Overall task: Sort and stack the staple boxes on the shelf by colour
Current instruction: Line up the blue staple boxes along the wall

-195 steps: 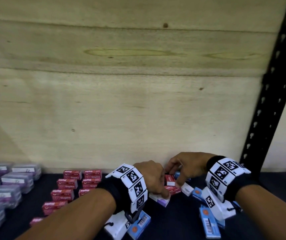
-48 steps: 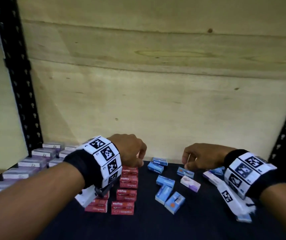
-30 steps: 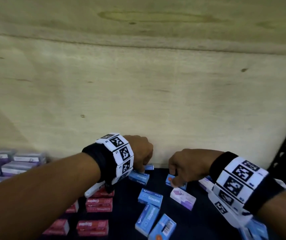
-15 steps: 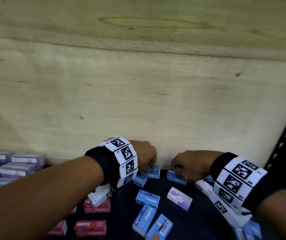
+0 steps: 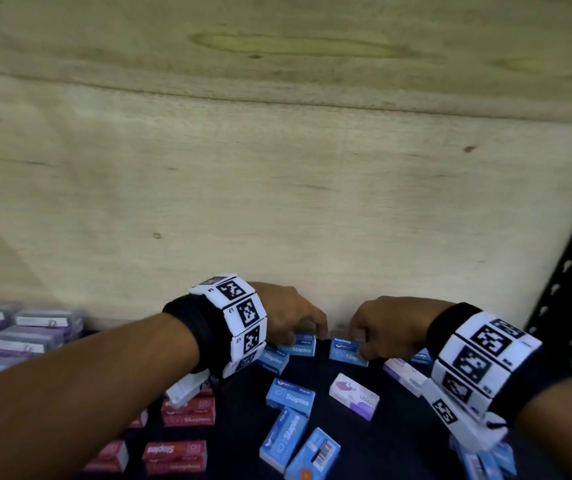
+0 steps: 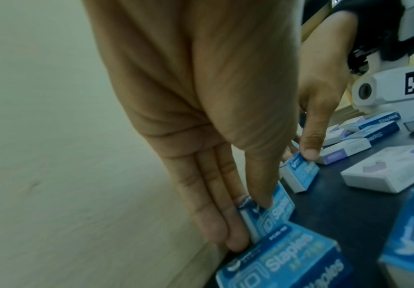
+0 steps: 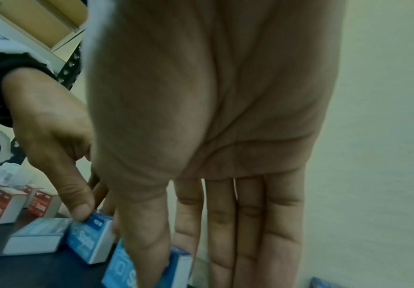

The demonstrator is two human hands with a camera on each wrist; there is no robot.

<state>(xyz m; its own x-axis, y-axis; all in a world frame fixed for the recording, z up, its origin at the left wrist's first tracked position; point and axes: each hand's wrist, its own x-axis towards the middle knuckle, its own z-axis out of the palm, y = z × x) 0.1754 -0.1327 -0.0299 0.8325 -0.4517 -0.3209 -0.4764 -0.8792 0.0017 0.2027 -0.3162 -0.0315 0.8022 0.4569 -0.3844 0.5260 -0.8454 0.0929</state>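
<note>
My left hand [image 5: 307, 336] pinches a blue staple box [image 5: 300, 346] by the shelf's back wall, thumb in front and fingers behind, as the left wrist view shows [image 6: 275, 210]. Just to its right, my right hand [image 5: 359, 344] pinches a second blue staple box [image 5: 345, 353], seen close in the right wrist view [image 7: 181, 269]. Both boxes rest on the dark shelf [image 5: 398, 445], a small gap apart. Several more blue boxes [image 5: 289, 396] lie loose in front of them. Red boxes [image 5: 187, 412] sit in rows at the left, under my left forearm.
A white-and-purple box [image 5: 353, 396] lies in the middle and another [image 5: 404, 372] under my right wrist. Clear purple boxes [image 5: 28, 337] are stacked at the far left. The wooden back wall [image 5: 277, 202] stands right behind my fingers. A black upright [image 5: 568, 268] bounds the right.
My left hand has left the red rows and moved right to the blue boxes. Both hands reached the back wall and each took hold of a blue box.
</note>
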